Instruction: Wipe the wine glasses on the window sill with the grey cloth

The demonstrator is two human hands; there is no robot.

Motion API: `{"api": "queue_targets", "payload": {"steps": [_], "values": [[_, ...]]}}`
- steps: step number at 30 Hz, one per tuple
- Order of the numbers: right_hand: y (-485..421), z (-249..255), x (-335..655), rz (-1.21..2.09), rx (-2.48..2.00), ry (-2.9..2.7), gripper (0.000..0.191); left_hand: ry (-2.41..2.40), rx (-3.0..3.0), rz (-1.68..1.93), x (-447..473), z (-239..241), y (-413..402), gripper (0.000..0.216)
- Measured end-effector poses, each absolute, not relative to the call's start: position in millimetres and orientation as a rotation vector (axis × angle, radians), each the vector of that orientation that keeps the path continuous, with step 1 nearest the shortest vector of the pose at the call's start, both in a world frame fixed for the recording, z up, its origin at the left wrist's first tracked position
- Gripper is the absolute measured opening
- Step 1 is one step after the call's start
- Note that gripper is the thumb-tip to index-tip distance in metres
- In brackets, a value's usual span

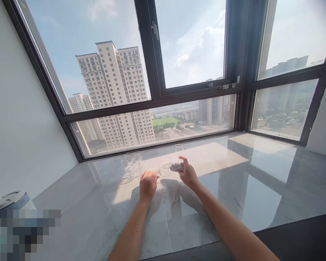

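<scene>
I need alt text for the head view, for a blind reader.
The left hand holds a clear glass while the right hand holds a pale cloth beside it, over a sunlit sill. More glasses stand nearby, with tall buildings outside the window.

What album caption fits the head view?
Left hand holding a drinking glass, right hand a cloth, at a sunlit windowsill.

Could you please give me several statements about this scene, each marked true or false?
1. The bare right hand holds a crumpled, pale grey cloth. True.
2. The bare left hand holds a yellow sponge. False: it holds a clear, round-rimmed glass.
3. A cluster of clear drinking glasses stands on the glossy grey ledge, left of the right hand. True.
4. The rectangular window frame is white. False: it is dark.
</scene>
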State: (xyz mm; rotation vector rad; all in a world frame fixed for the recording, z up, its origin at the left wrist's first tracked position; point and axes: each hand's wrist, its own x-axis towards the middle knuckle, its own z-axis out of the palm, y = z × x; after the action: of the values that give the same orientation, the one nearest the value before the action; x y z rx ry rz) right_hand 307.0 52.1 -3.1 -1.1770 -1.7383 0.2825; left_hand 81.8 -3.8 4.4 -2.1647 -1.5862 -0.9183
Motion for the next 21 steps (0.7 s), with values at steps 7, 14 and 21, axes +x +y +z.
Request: {"api": "queue_targets", "payload": {"steps": [7, 14, 21], "values": [[46, -5, 297, 0.631, -0.949, -1.774, 0.051, -1.845, -2.092, -0.828, 81, 2, 0, 0.025], [34, 3, 287, 0.669, -0.914, -1.741, 0.046, -1.872, -2.039, -0.719, 93, 6, -8, 0.022], [42, 5, 296, 0.539, -1.013, -1.566, 0.046, -1.862, -2.064, -0.656, 92, 10, -11, 0.022]]}}
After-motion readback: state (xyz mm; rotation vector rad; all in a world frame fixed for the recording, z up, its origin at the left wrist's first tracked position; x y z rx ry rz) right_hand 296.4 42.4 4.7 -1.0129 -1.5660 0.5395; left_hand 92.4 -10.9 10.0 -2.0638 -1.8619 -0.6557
